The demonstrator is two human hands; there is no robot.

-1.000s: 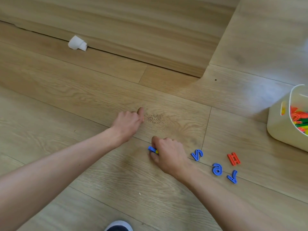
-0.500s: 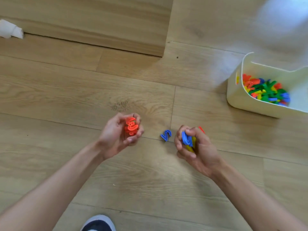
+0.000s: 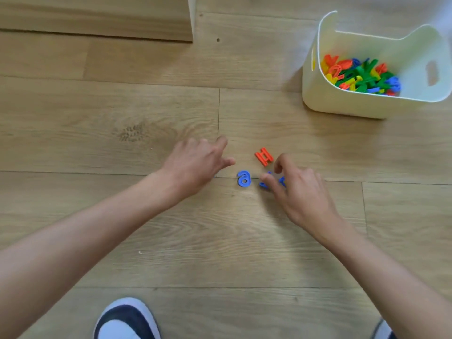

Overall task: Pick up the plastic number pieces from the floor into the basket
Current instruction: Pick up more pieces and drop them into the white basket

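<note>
Fingers (image 3: 266, 178) of right hand (image 3: 300, 192) pinch blue plastic piece (image 3: 264, 185) at frame centre. Left hand (image 3: 195, 165): thumb and forefinger spread, palm hidden, load unclear. Grip edges, lift straight; next round blue plastic number (image 3: 244, 178), orange plastic H (image 3: 264, 156); white plastic basket (image 3: 342, 106) upper right.

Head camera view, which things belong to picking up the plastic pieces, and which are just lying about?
Part of the job: orange H; round blue piece; partly hidden blue piece, pinched by the right hand; left hand; basket holding coloured pieces.

Just lying about: shoe; wooden panel along the floor's far edge.
</note>
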